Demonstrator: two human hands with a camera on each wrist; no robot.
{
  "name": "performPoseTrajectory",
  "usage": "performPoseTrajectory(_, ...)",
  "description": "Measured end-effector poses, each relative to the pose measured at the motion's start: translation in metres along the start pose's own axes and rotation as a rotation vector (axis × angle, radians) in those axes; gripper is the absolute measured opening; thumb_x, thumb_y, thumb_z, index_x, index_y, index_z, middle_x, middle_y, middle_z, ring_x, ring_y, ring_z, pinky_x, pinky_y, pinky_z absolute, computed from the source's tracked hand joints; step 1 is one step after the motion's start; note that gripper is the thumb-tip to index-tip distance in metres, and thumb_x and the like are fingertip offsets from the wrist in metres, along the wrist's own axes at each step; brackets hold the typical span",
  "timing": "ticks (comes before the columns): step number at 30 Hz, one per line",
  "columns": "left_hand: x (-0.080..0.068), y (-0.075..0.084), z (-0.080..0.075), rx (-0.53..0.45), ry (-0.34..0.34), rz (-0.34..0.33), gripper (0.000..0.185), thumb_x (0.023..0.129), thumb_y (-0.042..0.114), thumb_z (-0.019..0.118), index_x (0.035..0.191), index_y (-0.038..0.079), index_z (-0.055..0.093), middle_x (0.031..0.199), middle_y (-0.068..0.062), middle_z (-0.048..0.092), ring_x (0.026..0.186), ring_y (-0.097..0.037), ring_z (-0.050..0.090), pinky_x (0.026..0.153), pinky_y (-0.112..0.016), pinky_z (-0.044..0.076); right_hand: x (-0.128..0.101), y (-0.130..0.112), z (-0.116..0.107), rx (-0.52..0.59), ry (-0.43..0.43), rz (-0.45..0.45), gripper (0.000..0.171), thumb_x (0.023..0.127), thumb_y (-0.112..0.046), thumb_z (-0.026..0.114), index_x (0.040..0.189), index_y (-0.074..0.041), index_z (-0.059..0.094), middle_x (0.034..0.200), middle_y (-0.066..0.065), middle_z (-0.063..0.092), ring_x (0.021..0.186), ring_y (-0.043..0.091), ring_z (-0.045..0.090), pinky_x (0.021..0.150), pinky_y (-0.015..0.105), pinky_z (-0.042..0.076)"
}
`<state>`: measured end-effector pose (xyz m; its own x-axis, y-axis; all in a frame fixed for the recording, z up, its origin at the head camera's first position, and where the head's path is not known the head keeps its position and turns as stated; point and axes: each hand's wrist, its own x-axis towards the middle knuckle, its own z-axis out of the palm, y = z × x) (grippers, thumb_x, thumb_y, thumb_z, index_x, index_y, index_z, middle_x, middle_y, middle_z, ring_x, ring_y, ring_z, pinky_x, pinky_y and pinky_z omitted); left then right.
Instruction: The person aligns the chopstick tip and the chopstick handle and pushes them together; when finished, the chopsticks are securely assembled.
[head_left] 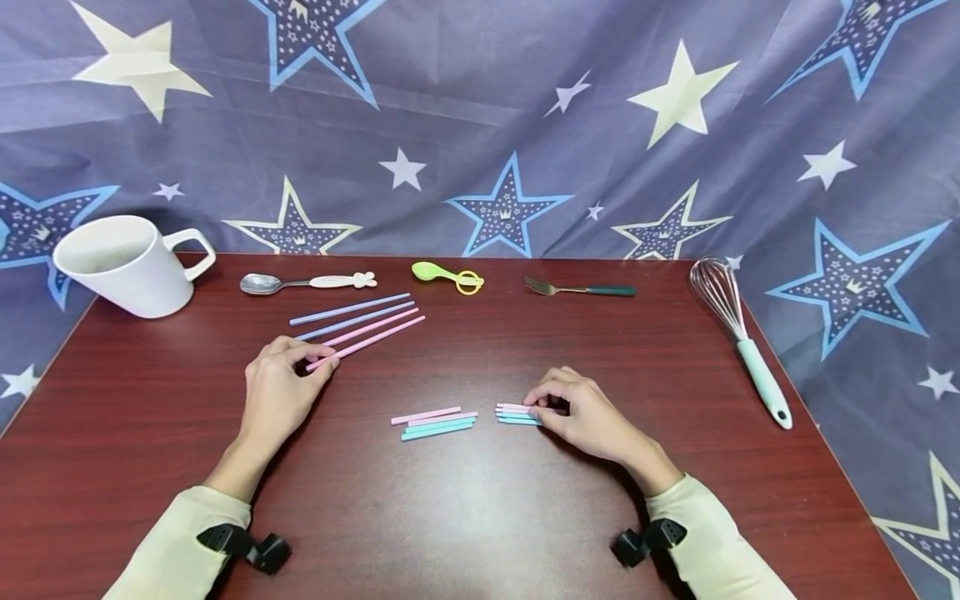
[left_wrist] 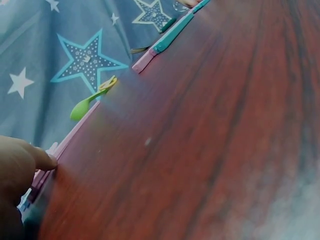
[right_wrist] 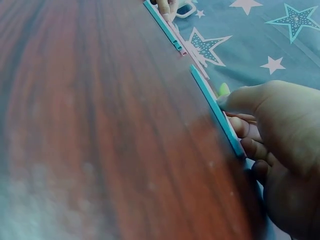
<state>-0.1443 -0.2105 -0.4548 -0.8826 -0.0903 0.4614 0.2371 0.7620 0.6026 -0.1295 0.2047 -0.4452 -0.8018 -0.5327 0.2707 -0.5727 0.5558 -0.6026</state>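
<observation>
Four long straws lie side by side on the table: two blue straws [head_left: 348,309] behind two pink ones. My left hand [head_left: 279,390] pinches the near end of the front pink straw [head_left: 382,337] between thumb and fingers. Towards the middle lies a loose group of short straws [head_left: 438,428], pink and turquoise. Just right of it is a second row of short straws [head_left: 513,415], also pink and turquoise. My right hand [head_left: 588,412] grips the right end of this row, thumb [right_wrist: 240,100] on the near side and fingers on the far side.
Along the back stand a white mug [head_left: 127,267], a spoon with a white handle [head_left: 307,282], a green baby spoon [head_left: 446,276] and a green-handled fork [head_left: 581,288]. A whisk [head_left: 738,333] lies by the right edge. A starry cloth [head_left: 480,125] hangs behind the table [head_left: 465,517].
</observation>
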Motion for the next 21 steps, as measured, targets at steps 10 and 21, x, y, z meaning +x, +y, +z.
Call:
performPoseTrajectory(10,0.000,0.002,-0.001,0.022,0.017,0.006,0.009,0.082,0.008,0.085,0.091,0.007,0.082,0.078,-0.010,0.066,0.075,-0.016,0.054,0.074,-0.032,0.035,0.000,0.000,0.000,0.003,0.006,-0.003,0.012,0.087,-0.009,0.080,0.094,-0.018,0.076,0.084,-0.010,0.063,0.082,0.006,0.054,0.070,0.022,0.045)
performPoseTrajectory(21,-0.002,0.012,0.003,-0.022,0.026,0.018,0.009,0.082,0.011,0.086,0.090,0.012,0.082,0.083,-0.006,0.071,0.076,-0.012,0.058,0.072,-0.023,0.038,-0.001,-0.002,0.000,0.004,0.014,-0.010,0.011,0.087,-0.009,0.080,0.093,-0.017,0.076,0.084,-0.010,0.063,0.081,0.007,0.054,0.070,0.023,0.046)
